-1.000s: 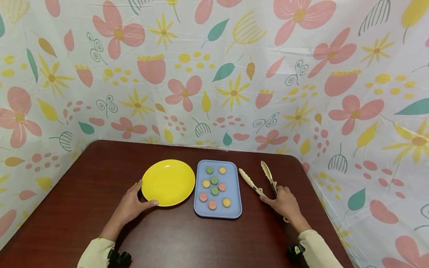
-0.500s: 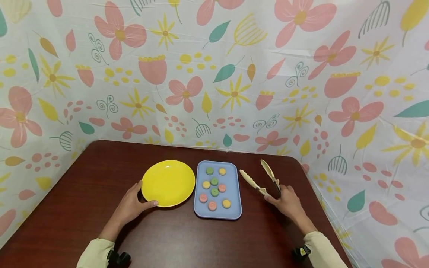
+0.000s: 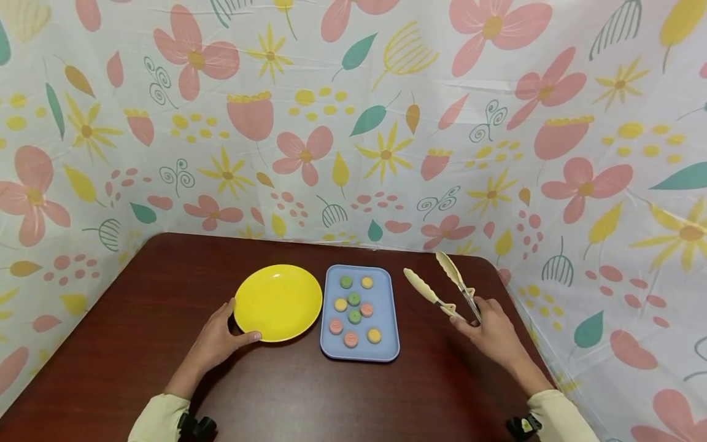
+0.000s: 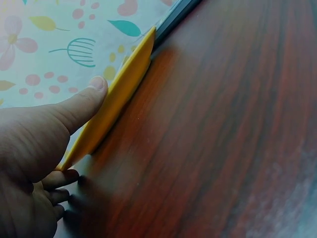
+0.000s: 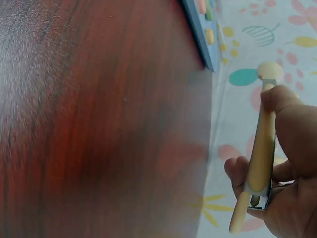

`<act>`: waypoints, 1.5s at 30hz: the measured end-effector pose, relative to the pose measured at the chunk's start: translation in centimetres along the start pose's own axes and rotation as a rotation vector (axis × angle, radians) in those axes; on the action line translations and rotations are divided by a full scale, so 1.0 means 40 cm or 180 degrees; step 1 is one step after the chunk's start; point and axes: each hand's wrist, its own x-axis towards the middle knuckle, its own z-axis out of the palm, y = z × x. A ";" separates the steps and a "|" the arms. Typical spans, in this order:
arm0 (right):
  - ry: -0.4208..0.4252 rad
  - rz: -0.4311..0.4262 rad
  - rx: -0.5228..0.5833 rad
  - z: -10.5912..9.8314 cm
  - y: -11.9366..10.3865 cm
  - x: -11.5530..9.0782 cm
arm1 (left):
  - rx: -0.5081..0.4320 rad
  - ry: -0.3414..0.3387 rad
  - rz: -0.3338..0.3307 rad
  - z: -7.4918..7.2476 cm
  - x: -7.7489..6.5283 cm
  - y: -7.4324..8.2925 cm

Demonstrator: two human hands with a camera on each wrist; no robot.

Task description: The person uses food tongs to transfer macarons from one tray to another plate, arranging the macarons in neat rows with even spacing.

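My left hand (image 3: 214, 339) holds the yellow plate (image 3: 278, 302) at its near left rim, thumb along the front edge and fingers at the left side. In the left wrist view the thumb (image 4: 89, 99) lies against the plate's edge (image 4: 116, 99). My right hand (image 3: 491, 328) grips a pair of tongs (image 3: 424, 286) with cream tips, their arms spread apart and pointing away. The right wrist view has the thumb on one side of the tongs' handle (image 5: 262, 148) and fingers on the other. Nothing is between the tips.
A blue tray (image 3: 361, 354) stands between plate and tongs, with several green, yellow and pink macaron-like pieces (image 3: 354, 299) on it. Brown wooden table (image 3: 309, 399) lies underneath. A flower-printed cloth (image 3: 353, 123) hangs behind and along the sides.
The right hand has lifted the tongs off the table and shifted them a little to the right. My left hand and the plate stay where they were.
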 end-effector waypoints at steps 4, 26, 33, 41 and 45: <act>0.0016 -0.0198 -0.0040 -0.033 -0.009 -0.005 | -0.0002 0.0004 -0.0010 0.002 0.000 -0.002; -0.0301 -0.1207 -0.0115 -0.100 -0.078 -0.029 | 0.0007 -0.0010 -0.0050 -0.009 -0.001 0.000; -0.0308 -0.1484 -0.0132 -0.088 -0.092 -0.024 | 0.0032 0.0005 -0.0040 -0.009 0.000 -0.003; -0.0630 -0.1449 -0.0060 -0.071 -0.100 -0.027 | -0.0013 0.0002 -0.0014 -0.001 0.004 -0.003; -0.0764 -0.1471 -0.0068 -0.064 -0.101 -0.027 | -0.0045 0.0010 -0.0008 0.001 0.002 -0.001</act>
